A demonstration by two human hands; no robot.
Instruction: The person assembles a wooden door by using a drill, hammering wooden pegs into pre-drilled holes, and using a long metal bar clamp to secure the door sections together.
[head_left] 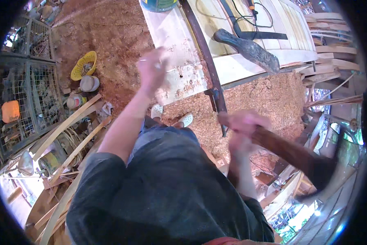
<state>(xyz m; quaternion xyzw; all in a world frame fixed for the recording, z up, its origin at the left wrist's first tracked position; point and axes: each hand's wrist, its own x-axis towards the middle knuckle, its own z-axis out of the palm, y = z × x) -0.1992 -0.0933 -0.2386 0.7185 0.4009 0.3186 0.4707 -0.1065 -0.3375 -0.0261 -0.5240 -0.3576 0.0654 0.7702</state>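
My right hand [248,124] is closed around the wooden handle of an adze-like tool [287,149], out to the right of my body. The tool's dark, curved head is smeared by motion at the far right. My left hand [152,71] is raised over the near left part of a pale wooden panel [179,53], strewn with shavings. Its fingers are too blurred to show whether they hold anything. A long dark metal bar clamp [206,57] lies across the panels between my hands, its end jutting toward me.
A dark, worn wooden club [248,51], a black carpenter's square [269,35] and an orange-handled tool [252,5] with a black cord lie on the panels. A yellow basket [84,65] and a tub [89,83] stand left. Wood shavings cover the floor; wooden strips [75,122] lean left.
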